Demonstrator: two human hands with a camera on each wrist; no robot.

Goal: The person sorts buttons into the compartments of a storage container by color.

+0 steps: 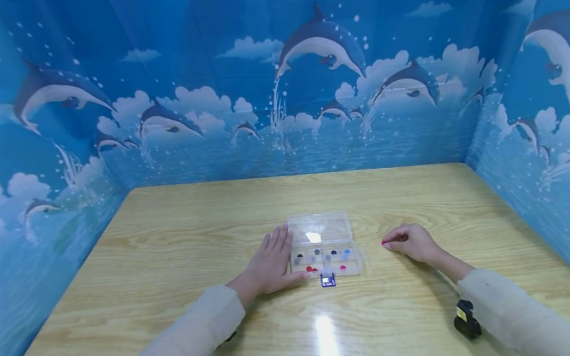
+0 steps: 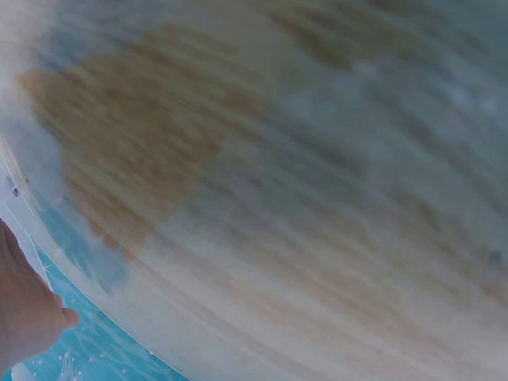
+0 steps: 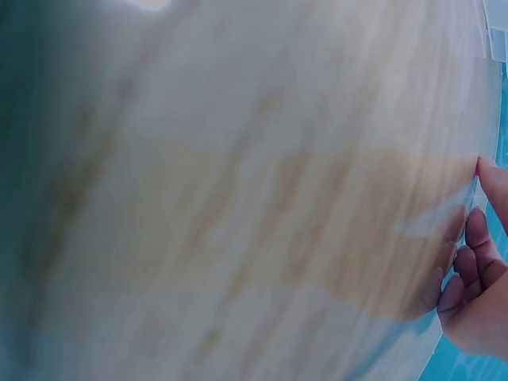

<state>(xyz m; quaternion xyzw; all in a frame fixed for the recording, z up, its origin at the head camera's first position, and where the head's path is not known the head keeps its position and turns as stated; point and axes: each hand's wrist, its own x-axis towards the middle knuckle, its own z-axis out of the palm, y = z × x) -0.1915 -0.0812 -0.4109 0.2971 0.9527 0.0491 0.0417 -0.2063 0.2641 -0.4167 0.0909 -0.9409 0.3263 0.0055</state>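
A clear plastic compartment box [image 1: 358,259] sits on the table with its lid [image 1: 331,224] swung back. Small round pieces lie in its compartments: dark ones [image 1: 333,252], a blue one [image 1: 347,252], red ones [image 1: 309,269] and a pink one [image 1: 343,268]. My left hand [image 1: 273,261] lies flat along the box's left side, fingers extended, thumb by its front edge. Right of the box, my right hand [image 1: 413,243] pinches a small pink piece [image 1: 383,243] between thumb and index finger, close to the tabletop. Its exact kind is too small to tell.
A blue-edged clasp [image 1: 327,279] sticks out from the box's front. The wood-grain table [image 1: 207,206] is bordered by dolphin-print curtains [image 1: 239,109] at the back and sides. A black device [image 1: 467,320] sits by the right forearm.
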